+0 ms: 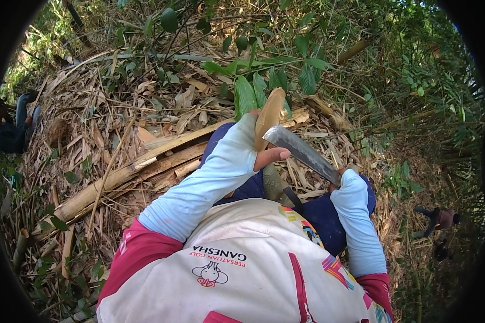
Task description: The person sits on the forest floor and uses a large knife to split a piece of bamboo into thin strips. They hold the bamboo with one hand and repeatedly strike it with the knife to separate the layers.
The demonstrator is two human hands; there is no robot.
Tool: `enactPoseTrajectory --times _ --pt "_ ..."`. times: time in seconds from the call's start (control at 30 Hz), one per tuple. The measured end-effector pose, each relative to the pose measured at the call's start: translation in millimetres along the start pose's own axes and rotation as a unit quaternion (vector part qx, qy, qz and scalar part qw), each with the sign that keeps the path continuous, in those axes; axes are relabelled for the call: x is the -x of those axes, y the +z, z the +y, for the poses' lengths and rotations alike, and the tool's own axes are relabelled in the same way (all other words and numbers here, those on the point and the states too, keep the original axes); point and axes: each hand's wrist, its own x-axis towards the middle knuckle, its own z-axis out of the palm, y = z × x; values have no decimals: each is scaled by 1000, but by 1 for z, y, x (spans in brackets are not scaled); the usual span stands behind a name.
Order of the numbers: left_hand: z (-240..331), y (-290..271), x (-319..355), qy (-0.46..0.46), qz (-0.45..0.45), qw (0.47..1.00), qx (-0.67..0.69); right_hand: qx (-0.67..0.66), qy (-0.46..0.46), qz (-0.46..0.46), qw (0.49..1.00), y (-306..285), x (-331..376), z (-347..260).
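Note:
My left hand (248, 129), its back under a light-blue sleeve, grips a flat tan piece (270, 113) with a rounded upper end. It could be wood or a dry bamboo sheath; I cannot tell which. The thumb sticks out to the right below the piece. My right hand (343, 178) is closed round the handle of a machete (304, 153), and that handle is mostly hidden. The dark blade slants up and left, its broad tip beside the lower end of the tan piece; whether they touch is unclear.
Split bamboo poles (113, 177) lie across dry leaves (86, 126) on the left. Green leafy twigs (275, 81) hang just beyond my hands. Dense undergrowth (415, 81) stands right. One person (13, 126) is at far left, another (442, 218) at far right.

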Motion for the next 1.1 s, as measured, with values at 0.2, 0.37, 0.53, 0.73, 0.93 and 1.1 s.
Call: enactPoseTrajectory --times 0.2,0.37,0.53,0.73,0.93,1.1 --pt "10 -4 3 -1 -17 999 -40 7 -14 -1 1000 -13 -3 3" --pt "7 -6 3 -34 -18 998 -53 36 -70 13 997 -28 -2 -9" --pt "11 -9 3 -23 -24 995 -96 36 -52 12 998 -28 -4 -5" --pt "12 -7 4 0 -25 998 -61 79 -29 -12 996 -32 -4 -4" --pt "19 -8 6 -9 -35 997 -63 95 -28 -32 995 -41 -3 -14" --pt "19 -7 5 -39 -58 996 -62 126 -60 -7 990 -33 -4 5"
